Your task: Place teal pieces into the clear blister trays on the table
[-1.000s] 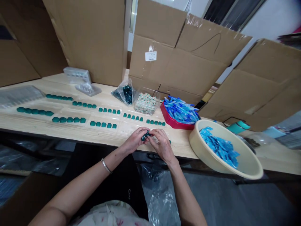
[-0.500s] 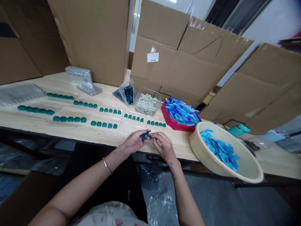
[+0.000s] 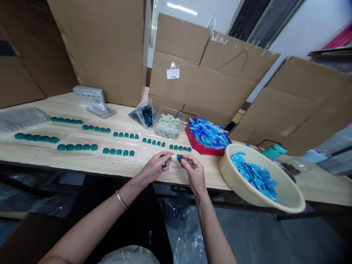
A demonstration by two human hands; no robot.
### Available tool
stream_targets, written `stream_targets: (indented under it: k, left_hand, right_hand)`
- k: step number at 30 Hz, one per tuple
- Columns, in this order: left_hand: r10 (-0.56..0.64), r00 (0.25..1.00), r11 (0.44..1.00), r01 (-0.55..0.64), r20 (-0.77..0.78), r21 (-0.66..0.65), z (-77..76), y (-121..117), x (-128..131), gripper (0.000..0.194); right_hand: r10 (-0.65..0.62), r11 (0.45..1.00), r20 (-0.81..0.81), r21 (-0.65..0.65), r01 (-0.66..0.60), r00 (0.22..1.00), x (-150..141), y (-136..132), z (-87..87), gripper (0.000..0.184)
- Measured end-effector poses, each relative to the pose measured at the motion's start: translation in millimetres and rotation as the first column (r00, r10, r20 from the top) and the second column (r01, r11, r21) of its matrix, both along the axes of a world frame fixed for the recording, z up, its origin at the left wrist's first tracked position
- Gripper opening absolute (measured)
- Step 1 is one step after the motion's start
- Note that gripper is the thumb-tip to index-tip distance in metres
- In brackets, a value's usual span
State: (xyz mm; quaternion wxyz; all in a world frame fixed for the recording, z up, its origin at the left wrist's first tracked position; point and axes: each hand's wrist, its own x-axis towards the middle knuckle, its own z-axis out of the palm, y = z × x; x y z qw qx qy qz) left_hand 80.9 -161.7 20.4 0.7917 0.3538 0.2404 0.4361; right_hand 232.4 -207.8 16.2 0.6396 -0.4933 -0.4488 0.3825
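Note:
Over the table's front edge, my right hand (image 3: 194,169) pinches one dark green hexagonal piece (image 3: 179,158) between thumb and fingers. Just left of it, my left hand (image 3: 154,167) is closed around more dark green pieces (image 3: 164,164), mostly hidden by the fingers. Beyond my hands, clear plastic trays (image 3: 139,152) lie in two rows. Short lines of similar green pieces (image 3: 118,151) sit in them. The nearest filled line of pieces (image 3: 180,147) is right behind my hands.
Behind the trays stand a bag of dark green pieces (image 3: 147,114) and a clear box of small patterned pieces (image 3: 168,126). To the right are a red tray (image 3: 198,146) of blue packets and a cream basin (image 3: 288,190) with blue sachets. Cardboard (image 3: 189,88) walls the back.
My hands have moved slightly apart. One green piece is now separate in my right fingers, while the left hand has closed more over the others. The view has tilted slightly.

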Motion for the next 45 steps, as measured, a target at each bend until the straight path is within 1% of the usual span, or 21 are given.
stream_targets:
  k: [1, 2, 5, 6, 10, 12, 14, 18, 21, 23, 25, 27, 29, 30, 32, 34, 36, 42, 45]
  left_hand:
    - [-0.011, 0.998, 0.998, 0.015, -0.059, 0.061, 1.5, -2, 1, 0.028]
    - [0.002, 0.993, 0.993, 0.013, -0.122, 0.121, 3.1, -4, 2, 0.031]
    - [0.103, 0.955, 0.966, -0.030, -0.278, 0.255, 8.1, -8, 5, 0.032]
    - [0.116, 0.948, 0.960, -0.031, -0.295, 0.277, 9.3, -8, 5, 0.032]
    - [0.082, 0.955, 0.958, 0.004, -0.285, 0.288, 8.2, -6, 5, 0.030]
    - [0.129, 0.935, 0.949, -0.020, -0.329, 0.315, 4.4, -4, 5, 0.030]
    - [0.212, 0.899, 0.925, -0.057, -0.384, 0.376, -0.1, -1, 5, 0.027]
    - [0.359, 0.831, 0.844, -0.093, -0.426, 0.529, -6.5, 3, 6, 0.016]
    - [0.421, 0.799, 0.793, -0.094, -0.429, 0.602, -7.8, 5, 8, 0.010]
    - [0.425, 0.794, 0.783, -0.081, -0.435, 0.617, -7.5, 4, 9, 0.008]
    - [0.427, 0.794, 0.777, -0.078, -0.433, 0.624, -6.9, 4, 10, 0.009]
    - [0.438, 0.794, 0.769, -0.087, -0.422, 0.634, -6.6, 3, 10, 0.011]
    - [0.441, 0.794, 0.754, -0.074, -0.419, 0.653, -7.1, 3, 11, 0.012]
    - [0.440, 0.793, 0.744, -0.059, -0.421, 0.665, -7.7, 4, 11, 0.011]
    - [0.428, 0.798, 0.732, -0.032, -0.424, 0.680, -9.8, 5, 12, 0.011]
    - [0.412, 0.808, 0.738, -0.023, -0.422, 0.675, -12.3, 6, 12, 0.010]
    - [0.395, 0.815, 0.756, -0.025, -0.424, 0.654, -14.7, 7, 12, 0.010]
    - [0.348, 0.828, 0.802, -0.019, -0.441, 0.597, -17.7, 9, 13, 0.015]
    - [0.357, 0.832, 0.812, -0.051, -0.426, 0.581, -17.6, 8, 13, 0.016]
  right_hand:
    - [0.018, 1.000, -0.050, -0.015, -0.019, 0.999, -1, 0, -0.2, 0.026]
    - [0.032, 0.999, -0.084, -0.023, -0.034, 0.996, -3, 0, -0.2, 0.026]
    - [0.048, 0.998, -0.125, -0.022, -0.051, 0.991, -9, -1, -0.6, 0.027]
    - [0.046, 0.999, -0.124, -0.018, -0.048, 0.991, -10, -1, -1.2, 0.027]
    - [0.019, 1.000, -0.073, -0.014, -0.020, 0.997, -12, -1, -5.4, 0.030]
    - [0.013, 1.000, -0.033, -0.013, -0.014, 0.999, -11, -1, -7.7, 0.030]
    - [0.013, 1.000, 0.028, -0.009, -0.012, 1.000, -11, -1, -8.6, 0.030]
    - [-0.031, 0.999, 0.201, -0.010, 0.034, 0.979, -13, -4, -5.7, 0.030]
    - [-0.058, 0.998, 0.367, 0.049, 0.043, 0.929, -15, -6, -3.6, 0.027]
    - [-0.078, 0.992, 0.500, 0.127, 0.016, 0.863, -16, -7, -4.4, 0.024]
    - [-0.147, 0.976, 0.619, 0.216, 0.013, 0.771, -17, -8, -6.8, 0.026]
    - [-0.231, 0.955, 0.692, 0.295, 0.024, 0.684, -18, -8, -9.5, 0.030]
    - [-0.275, 0.939, 0.719, 0.343, 0.018, 0.639, -18, -8, -11.4, 0.031]
    - [-0.280, 0.937, 0.719, 0.350, 0.017, 0.636, -18, -8, -11.9, 0.030]
    - [-0.279, 0.940, 0.703, 0.339, 0.036, 0.654, -17, -7, -11.9, 0.027]
    - [-0.282, 0.946, 0.683, 0.315, 0.076, 0.673, -16, -6, -11.2, 0.026]
    - [-0.281, 0.948, 0.685, 0.306, 0.084, 0.672, -15, -6, -10.4, 0.026]
    - [-0.266, 0.937, 0.755, 0.347, -0.021, 0.599, -18, -9, -11.6, 0.030]
    - [-0.265, 0.936, 0.776, 0.349, -0.040, 0.572, -18, -9, -14.5, 0.031]
